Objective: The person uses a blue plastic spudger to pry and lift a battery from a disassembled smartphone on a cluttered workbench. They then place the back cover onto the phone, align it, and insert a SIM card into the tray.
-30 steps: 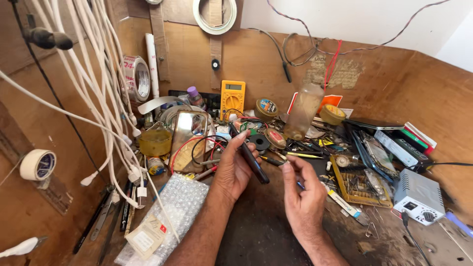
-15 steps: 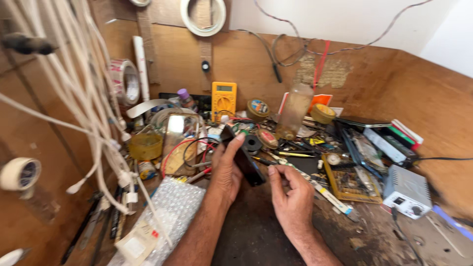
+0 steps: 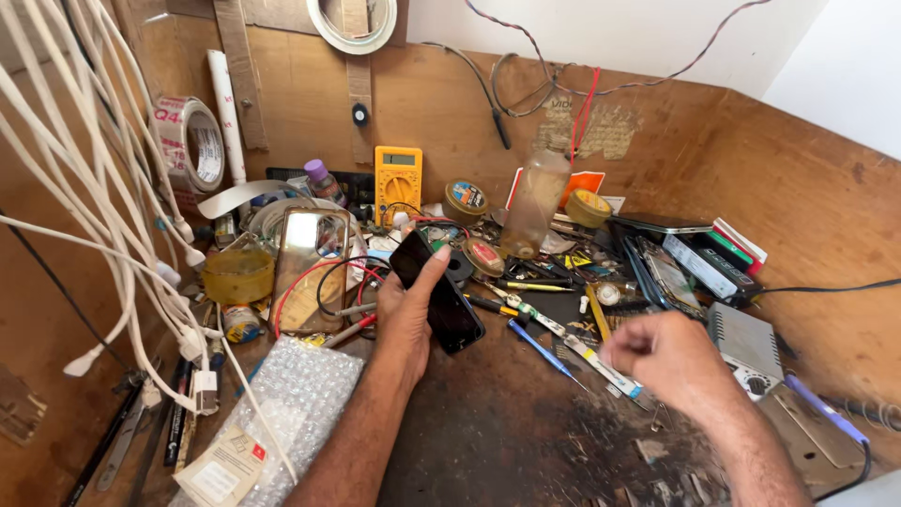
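Right hand (image 3: 668, 361) swung rightward (blurred); left hand (image 3: 405, 319) grips phone (image 3: 437, 291)

place: electronics repair workshop | signs: yellow multimeter (image 3: 398, 178), screwdrivers (image 3: 542, 347), hanging white cables (image 3: 113, 216), cluttered wooden bench (image 3: 507, 441)

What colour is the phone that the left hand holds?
Black, with a dark glossy screen; the phone shows best in the head view, in the left hand.

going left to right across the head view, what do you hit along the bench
white cables → bubble wrap → left hand holding a black phone → blue screwdriver → right hand → grey box
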